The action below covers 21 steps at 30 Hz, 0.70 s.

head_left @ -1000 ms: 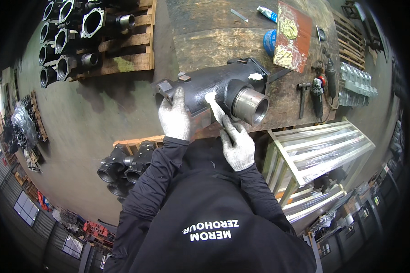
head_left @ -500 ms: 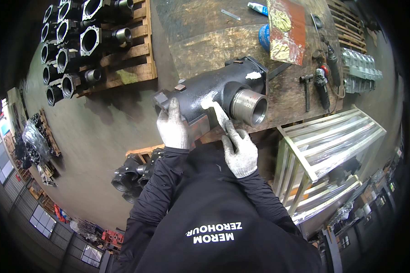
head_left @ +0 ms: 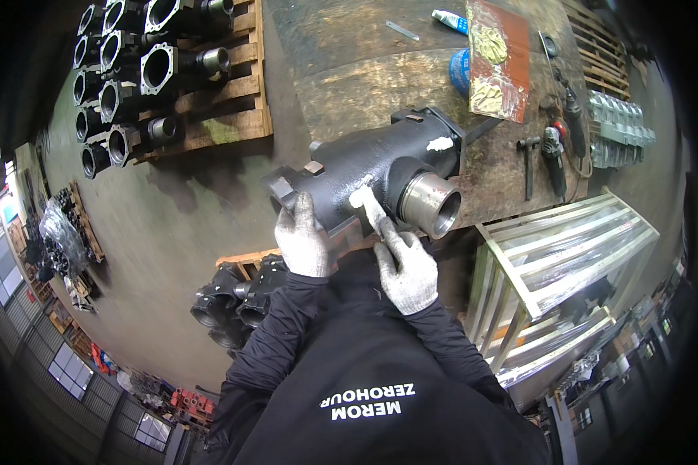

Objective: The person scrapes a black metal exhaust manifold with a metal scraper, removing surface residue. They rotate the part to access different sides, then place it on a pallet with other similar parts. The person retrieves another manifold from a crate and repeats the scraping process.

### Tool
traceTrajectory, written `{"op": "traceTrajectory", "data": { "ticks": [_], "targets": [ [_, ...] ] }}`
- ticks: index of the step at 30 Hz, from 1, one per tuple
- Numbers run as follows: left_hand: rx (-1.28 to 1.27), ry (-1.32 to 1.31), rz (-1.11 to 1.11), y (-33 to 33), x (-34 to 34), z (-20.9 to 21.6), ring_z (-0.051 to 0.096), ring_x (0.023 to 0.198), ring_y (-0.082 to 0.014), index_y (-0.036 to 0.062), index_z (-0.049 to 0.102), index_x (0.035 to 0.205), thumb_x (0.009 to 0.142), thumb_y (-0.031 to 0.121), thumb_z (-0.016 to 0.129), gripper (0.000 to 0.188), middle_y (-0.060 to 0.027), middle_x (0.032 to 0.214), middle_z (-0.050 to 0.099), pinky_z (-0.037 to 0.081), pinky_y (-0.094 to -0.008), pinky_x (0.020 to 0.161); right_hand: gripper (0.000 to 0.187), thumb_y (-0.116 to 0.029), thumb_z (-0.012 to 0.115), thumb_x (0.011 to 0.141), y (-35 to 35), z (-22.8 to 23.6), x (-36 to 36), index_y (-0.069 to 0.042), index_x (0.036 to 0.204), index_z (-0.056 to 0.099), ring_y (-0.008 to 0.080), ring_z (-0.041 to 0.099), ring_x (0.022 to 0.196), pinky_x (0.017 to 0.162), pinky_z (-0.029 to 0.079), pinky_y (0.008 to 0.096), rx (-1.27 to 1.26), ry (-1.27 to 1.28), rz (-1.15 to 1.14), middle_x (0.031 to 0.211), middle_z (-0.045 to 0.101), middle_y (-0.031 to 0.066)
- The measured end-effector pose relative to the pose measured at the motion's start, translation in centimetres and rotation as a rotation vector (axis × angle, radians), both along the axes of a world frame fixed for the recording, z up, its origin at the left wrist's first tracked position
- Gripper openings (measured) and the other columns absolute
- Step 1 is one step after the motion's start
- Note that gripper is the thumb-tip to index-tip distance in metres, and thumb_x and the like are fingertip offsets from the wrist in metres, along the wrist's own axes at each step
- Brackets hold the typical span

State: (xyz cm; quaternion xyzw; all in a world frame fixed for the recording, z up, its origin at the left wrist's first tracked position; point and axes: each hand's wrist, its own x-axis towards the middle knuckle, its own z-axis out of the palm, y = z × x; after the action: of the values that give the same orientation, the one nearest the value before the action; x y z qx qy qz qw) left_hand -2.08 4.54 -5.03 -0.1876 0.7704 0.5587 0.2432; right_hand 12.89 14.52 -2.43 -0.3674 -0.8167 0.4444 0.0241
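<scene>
A black cast metal housing (head_left: 349, 174) lies on its side at the bench's near edge, its bare steel collar (head_left: 434, 205) facing right and toward me. My left hand (head_left: 302, 242), in a whitish knit glove, grips the near left end of the housing; some of its fingers are hidden. In my gloved right hand (head_left: 408, 271) is a putty knife (head_left: 374, 215), its blade smeared with pale filler and pressed to the housing's side. Cream filler (head_left: 358, 198) sits at the blade's tip. Another patch of filler (head_left: 440, 143) marks the far right end.
On the wooden bench (head_left: 357, 85) lie a reddish board (head_left: 512, 66) with filler heaps, a blue tin (head_left: 459, 71), a tube (head_left: 450, 20), a hammer-like tool (head_left: 528, 167) and an angle grinder (head_left: 554, 155). A slatted crate (head_left: 558, 256) stands right; a pallet (head_left: 236, 93) of housings stands left.
The blade has shifted slightly along the housing, staying against the filler, and its angle is a little steeper. The whole view has slid slightly. My left hand keeps its place on the housing's end.
</scene>
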Motion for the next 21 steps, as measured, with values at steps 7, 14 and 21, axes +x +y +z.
{"op": "traceTrajectory", "data": {
  "ticks": [7, 14, 21],
  "targets": [
    [0.043, -0.08, 0.049, 0.1, 0.2, 0.4, 0.043, 0.057, -0.0058, 0.0, 0.063, 0.103, 0.105, 0.028, 0.063, 0.028, 0.0042, 0.064, 0.05, 0.035, -0.0271, 0.051, 0.04, -0.014, 0.074, 0.092, 0.7, 1.0, -0.1, -0.011, 0.132, 0.069, 0.0338, 0.072, 0.085, 0.074, 0.058, 0.0394, 0.053, -0.062, 0.086, 0.101, 0.07, 0.0146],
    [0.035, -0.109, 0.046, -0.3, 0.3, 0.3, 0.048, 0.058, -0.0061, 0.004, 0.063, 0.102, 0.103, 0.031, 0.066, 0.027, 0.0032, 0.073, 0.053, 0.044, -0.0248, 0.051, 0.042, -0.016, 0.072, 0.093, 1.5, 1.1, -1.1, -0.012, 0.135, 0.067, 0.0298, 0.069, 0.072, 0.065, 0.057, 0.0393, 0.202, -0.185, 0.139, 0.091, 0.065, 0.0109],
    [0.002, -0.098, 0.035, -0.4, 0.5, 0.5, 0.044, 0.057, -0.0045, -0.0003, 0.063, 0.108, 0.104, 0.028, 0.065, 0.029, 0.0033, 0.069, 0.052, 0.035, -0.0249, 0.05, 0.042, -0.017, 0.072, 0.094, 1.6, 1.5, -1.5, -0.011, 0.134, 0.067, 0.032, 0.07, 0.071, 0.064, 0.058, 0.0402, 0.184, -0.127, 0.137, 0.095, 0.067, 0.0138]
  ]
}}
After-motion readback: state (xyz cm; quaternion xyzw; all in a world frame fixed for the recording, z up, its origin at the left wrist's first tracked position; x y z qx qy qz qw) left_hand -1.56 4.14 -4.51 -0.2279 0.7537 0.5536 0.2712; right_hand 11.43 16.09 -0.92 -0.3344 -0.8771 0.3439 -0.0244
